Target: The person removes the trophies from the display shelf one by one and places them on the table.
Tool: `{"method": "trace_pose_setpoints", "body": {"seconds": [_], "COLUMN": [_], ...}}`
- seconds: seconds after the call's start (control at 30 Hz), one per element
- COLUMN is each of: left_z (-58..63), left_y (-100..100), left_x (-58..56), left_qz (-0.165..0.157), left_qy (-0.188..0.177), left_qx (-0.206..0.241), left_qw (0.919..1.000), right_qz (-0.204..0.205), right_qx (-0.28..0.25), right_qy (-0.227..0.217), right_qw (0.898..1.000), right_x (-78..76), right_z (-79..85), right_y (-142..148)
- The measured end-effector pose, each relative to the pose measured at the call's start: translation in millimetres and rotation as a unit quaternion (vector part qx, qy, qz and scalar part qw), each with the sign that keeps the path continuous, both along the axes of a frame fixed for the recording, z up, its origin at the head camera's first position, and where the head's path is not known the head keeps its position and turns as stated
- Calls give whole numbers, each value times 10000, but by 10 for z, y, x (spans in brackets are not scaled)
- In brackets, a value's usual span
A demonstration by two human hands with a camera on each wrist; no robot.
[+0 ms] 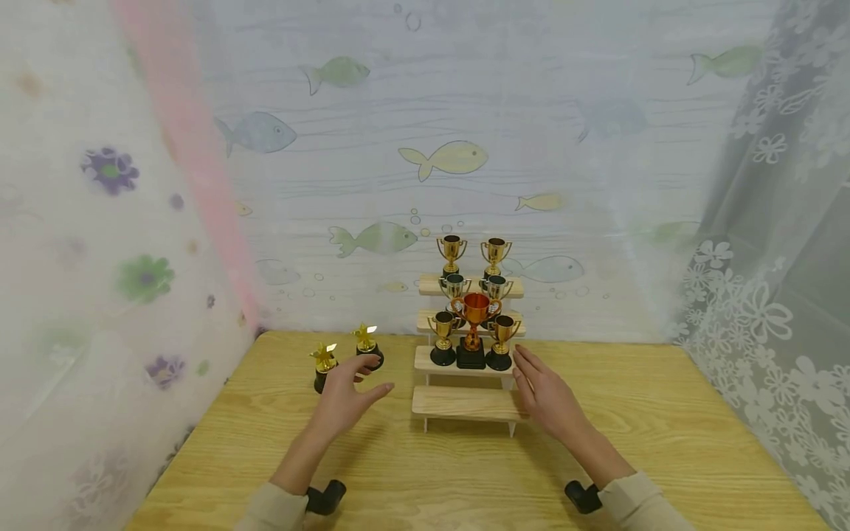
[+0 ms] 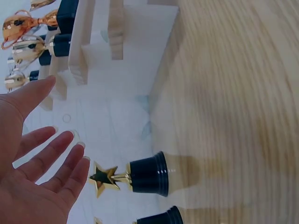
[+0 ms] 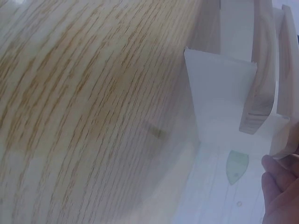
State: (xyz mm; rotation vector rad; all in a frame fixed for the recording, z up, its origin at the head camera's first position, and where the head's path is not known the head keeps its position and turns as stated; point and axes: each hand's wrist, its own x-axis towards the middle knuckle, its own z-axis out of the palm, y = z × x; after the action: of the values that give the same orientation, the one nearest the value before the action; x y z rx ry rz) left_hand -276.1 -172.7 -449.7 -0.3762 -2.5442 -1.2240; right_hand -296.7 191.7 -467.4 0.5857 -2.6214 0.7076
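Note:
A tiered wooden display stand (image 1: 458,402) holds small trophy cups on black bases. An orange-copper trophy cup (image 1: 476,310) stands on its third step down, between a gold cup (image 1: 443,332) and another gold cup (image 1: 502,333). My right hand (image 1: 546,391) is at the stand's right side, its fingers extended along the step ends; the right wrist view shows these fingertips right at a wooden edge. My left hand (image 1: 345,394) is apart from the stand, fingers spread and holding nothing. Just beyond it are two gold star trophies, one nearer (image 1: 324,361) and one farther (image 1: 367,345).
Two gold cups (image 1: 451,251) top the stand, with silver cups (image 1: 454,286) one step below. The wood-grain table (image 1: 631,413) ends at a fish-print curtain (image 1: 372,177) behind. Black wrist mounts (image 1: 325,498) sit beneath both forearms.

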Motion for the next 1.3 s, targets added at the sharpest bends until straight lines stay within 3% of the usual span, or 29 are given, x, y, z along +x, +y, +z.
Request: {"method": "trace_pose_setpoints", "body": {"seconds": [0.5, 0.97, 1.3], "left_z": [151, 189, 208], "left_y": [345, 586, 736], "left_x": [-78, -202, -253], "left_qz": [-323, -689, -608], "left_qy": [414, 407, -7], "left_qx": [-280, -135, -84], "left_qw": [9982, 9967, 9981], "right_qz": [24, 53, 14], "right_qx": [-20, 12, -45], "right_qy": [29, 1, -20], "right_qw": [10000, 10000, 10000], "right_x": [-1, -1, 10], "right_z": [-5, 7, 1], "right_y": [4, -5, -11]}}
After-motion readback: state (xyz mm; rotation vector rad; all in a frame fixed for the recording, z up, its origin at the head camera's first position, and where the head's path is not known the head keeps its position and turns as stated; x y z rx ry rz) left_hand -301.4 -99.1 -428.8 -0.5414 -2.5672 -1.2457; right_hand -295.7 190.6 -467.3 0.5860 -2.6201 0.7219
